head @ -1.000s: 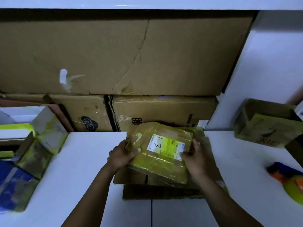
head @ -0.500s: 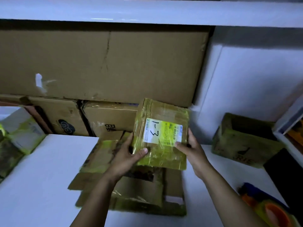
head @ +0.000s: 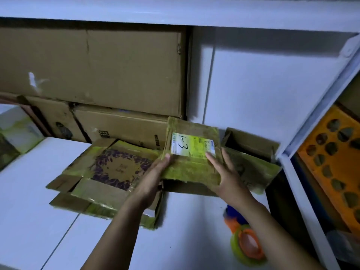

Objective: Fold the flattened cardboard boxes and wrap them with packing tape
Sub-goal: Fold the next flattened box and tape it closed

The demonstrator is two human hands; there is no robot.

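A taped cardboard box (head: 191, 168) with a white and yellow label marked "1-3" is held above the white table (head: 39, 221), right of centre. My left hand (head: 153, 172) grips its left edge and my right hand (head: 227, 172) grips its lower right corner. A stack of flattened cardboard boxes (head: 109, 178) lies on the table to the left, the top one printed with a purple leaf wreath. A packing tape dispenser (head: 246, 242) with an orange core and blue handle lies on the table by my right forearm.
An open taped box (head: 253, 152) stands just behind and right of the held box. Large cardboard cartons (head: 93, 67) fill the back wall under a white shelf. More taped boxes (head: 17, 137) sit at far left. A white upright and orange tray (head: 335, 152) are at right.
Both hands lifted the labelled box off the flattened stack and carried it to the right, toward the open box. The view swung right, bringing the tape dispenser closer.
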